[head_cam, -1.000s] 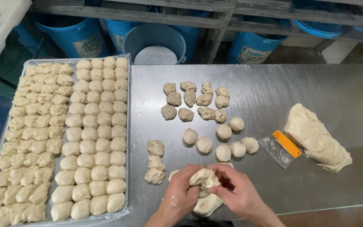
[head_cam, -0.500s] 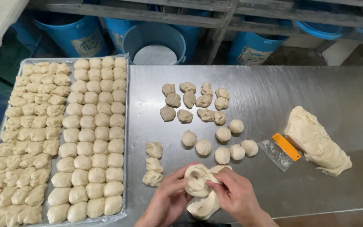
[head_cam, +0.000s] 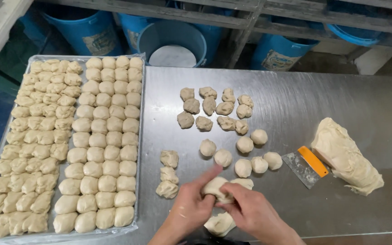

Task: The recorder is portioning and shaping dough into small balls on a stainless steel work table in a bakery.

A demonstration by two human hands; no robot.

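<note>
1. Dough piece (head_cam: 218, 188), pale beige and soft with a matte, slightly creased skin, sits pinched between both hands at the near edge of the steel table (head_cam: 296, 104), right of centre.
2. Left hand (head_cam: 189, 208) wraps the piece from the left, fingers curled tight onto it with the forefinger stretched along its far side; right hand (head_cam: 248, 212) presses in from the right, fingers bent and closed on the same lump.
3. Just below the hands a second flattened scrap of dough (head_cam: 220, 223) lies on the steel.
4. Three rough, knobbly shaped pieces (head_cam: 168, 174) stand in a short column just left of the hands.
5. Smooth round balls (head_cam: 243, 154) cluster just beyond the hands; farther back lie darker, ragged cut chunks (head_cam: 214, 109) in loose rows.
6. At the right, a big lumpy dough mass (head_cam: 345, 154) rests beside a metal bench scraper (head_cam: 306, 165) with an orange handle.
7. On the left, a plastic-lined tray (head_cam: 142, 136) is packed with rows of rounded and knotted buns.
8. Table surface is brushed stainless, dull and lightly streaked.
9. Beyond it stand blue plastic buckets (head_cam: 85, 31) under a dark metal rack, over a blue-green floor.
</note>
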